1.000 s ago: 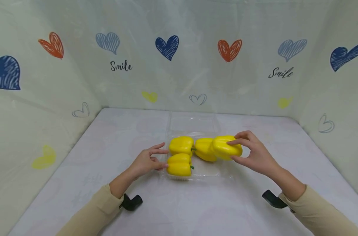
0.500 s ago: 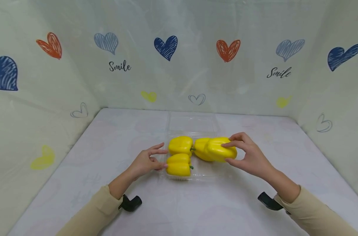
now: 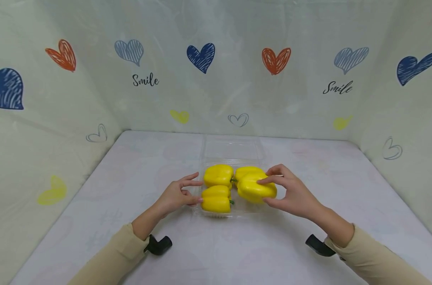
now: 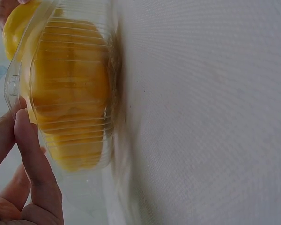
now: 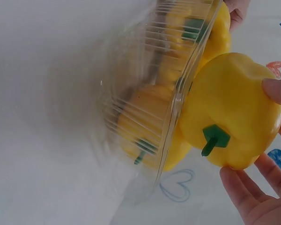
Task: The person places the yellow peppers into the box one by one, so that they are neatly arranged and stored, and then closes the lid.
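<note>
My right hand (image 3: 295,194) grips a yellow bell pepper (image 3: 254,190) between thumb and fingers. It hangs over the right half of a clear plastic clamshell container (image 3: 249,209), at rim height in the right wrist view, with its green stem (image 5: 215,138) showing. Three more yellow peppers lie inside: one at back left (image 3: 217,175), one at front left (image 3: 215,200), one at back right (image 3: 247,171), partly covered by the held pepper. At the container's left side, my left hand (image 3: 174,196) pinches the rim (image 4: 13,86) between thumb and finger.
The container's clear lid (image 3: 233,148) lies folded back, away from me. A pale cloth covers the table (image 3: 166,245). Curtain walls (image 3: 237,95) printed with hearts stand at the back and both sides. Black wrist mounts (image 3: 320,245) project below the sleeves.
My right hand has carried the pepper left and slightly toward me, from the container's right edge to over its right half. My left hand stays in place at the rim.
</note>
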Motion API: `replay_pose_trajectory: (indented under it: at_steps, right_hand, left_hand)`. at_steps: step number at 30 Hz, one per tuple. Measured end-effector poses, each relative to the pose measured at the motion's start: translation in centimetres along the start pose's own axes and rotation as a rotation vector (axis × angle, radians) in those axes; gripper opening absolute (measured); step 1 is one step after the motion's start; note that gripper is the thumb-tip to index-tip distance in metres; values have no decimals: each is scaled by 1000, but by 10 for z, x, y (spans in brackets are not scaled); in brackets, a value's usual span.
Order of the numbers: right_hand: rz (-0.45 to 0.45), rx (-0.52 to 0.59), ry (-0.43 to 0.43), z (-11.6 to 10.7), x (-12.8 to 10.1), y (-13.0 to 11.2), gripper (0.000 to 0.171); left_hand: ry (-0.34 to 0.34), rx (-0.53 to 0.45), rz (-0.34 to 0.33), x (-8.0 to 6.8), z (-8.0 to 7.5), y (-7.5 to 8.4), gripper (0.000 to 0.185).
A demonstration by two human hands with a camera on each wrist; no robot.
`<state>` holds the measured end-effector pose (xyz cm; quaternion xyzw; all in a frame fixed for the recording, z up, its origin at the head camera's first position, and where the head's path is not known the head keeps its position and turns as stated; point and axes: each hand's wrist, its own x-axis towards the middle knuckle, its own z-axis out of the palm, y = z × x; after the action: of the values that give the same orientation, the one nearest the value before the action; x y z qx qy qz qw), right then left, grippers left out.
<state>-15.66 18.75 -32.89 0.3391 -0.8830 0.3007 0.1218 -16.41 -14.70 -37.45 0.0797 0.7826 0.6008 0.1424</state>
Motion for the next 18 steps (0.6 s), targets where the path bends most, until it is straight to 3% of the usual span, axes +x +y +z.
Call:
replay_pose_trajectory:
  at_steps: [12,18]
  right_hand:
    - [-9,27,-72,14,-2,2,36]
    - [-31,-34,-130,23,-5,4,35]
  left_hand:
    - [3,-3,-7,1,0,-3,58]
    - [-1,-9,9,0,1,-1,57]
